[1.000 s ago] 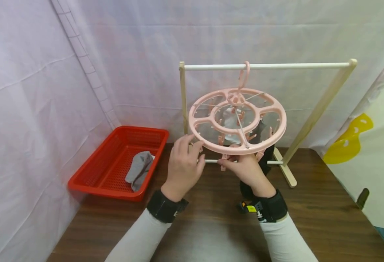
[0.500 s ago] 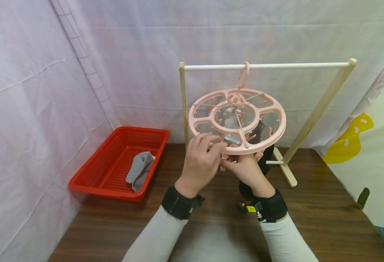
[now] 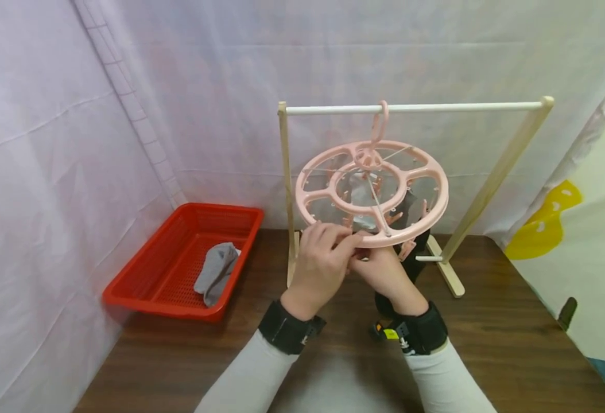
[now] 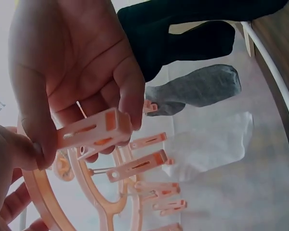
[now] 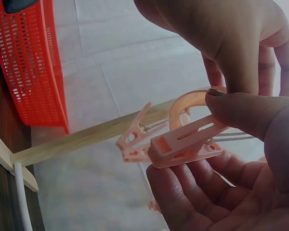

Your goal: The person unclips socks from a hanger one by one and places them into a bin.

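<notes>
A round pink clip hanger [image 3: 406,234] hangs by its hook from the white rod. My right hand [image 3: 385,272] pinches a pink clothespin [image 4: 94,130] between thumb and fingers, just under the hanger's front rim. My left hand [image 3: 320,264] grips that rim, its thumb [image 4: 24,150] right against the right thumb at the clothespin's end. Other clips dangle from the hanger, such as the clip [image 4: 137,166] beside the held one. Black socks [image 4: 197,45], a grey sock [image 4: 207,89] and a whitish sock-like cloth [image 4: 212,149] hang behind the hands.
A red basket [image 3: 183,310] stands on the table at left with a grey sock [image 3: 217,269] in it. The rack's wooden post [image 3: 504,178] rises at right above a foot [image 3: 444,267]. A white curtain [image 3: 220,115] closes off the back.
My left hand has moved right along the rim until it meets the right hand. The right hand stays at the clothespin. The head view has shifted slightly.
</notes>
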Demonstrator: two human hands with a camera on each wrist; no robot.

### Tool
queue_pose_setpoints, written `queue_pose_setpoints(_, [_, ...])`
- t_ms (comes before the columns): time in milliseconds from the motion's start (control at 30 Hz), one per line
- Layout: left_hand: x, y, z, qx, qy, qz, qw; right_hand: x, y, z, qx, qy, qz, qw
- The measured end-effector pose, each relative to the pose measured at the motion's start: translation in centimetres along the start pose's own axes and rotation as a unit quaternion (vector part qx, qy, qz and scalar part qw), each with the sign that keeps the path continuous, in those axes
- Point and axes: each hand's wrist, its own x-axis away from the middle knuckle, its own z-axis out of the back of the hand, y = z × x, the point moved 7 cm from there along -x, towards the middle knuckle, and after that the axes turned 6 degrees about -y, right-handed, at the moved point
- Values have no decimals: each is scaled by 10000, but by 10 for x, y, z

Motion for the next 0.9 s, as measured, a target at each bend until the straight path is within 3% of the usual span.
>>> queue_pose_setpoints(133, [3,-3,5,-52,134,91,9999,0,16,-2,160,-82,-31,9998])
queue_pose_setpoints(233, [3,-6,9,-49,251,125,9996,3,23,-3,212,-375,-177,9989])
queue_pose_setpoints(367, [4,-7,12,8,396,144,9991,11,17,1,491,-787,-408,9949])
queue_pose_setpoints(533, [4,-8,14,78,499,182,9986,18,4,12,1201,-1123,-413,9855])
queue_pose_setpoints(633, [4,-8,14,71,523,188,9984,23,-1,18,1315,-1607,-243,9779])
queue_pose_setpoints(767, [3,-10,15,119,568,195,9981,33,-10,27,896,-2151,236,9722])
queue_pose_setpoints(833, [2,-10,15,162,594,206,9979,39,-19,36,512,-2082,637,9747])
queue_pose_setpoints(900, [2,-11,15,204,598,231,9977,43,-32,47,100,-1725,1190,9777])
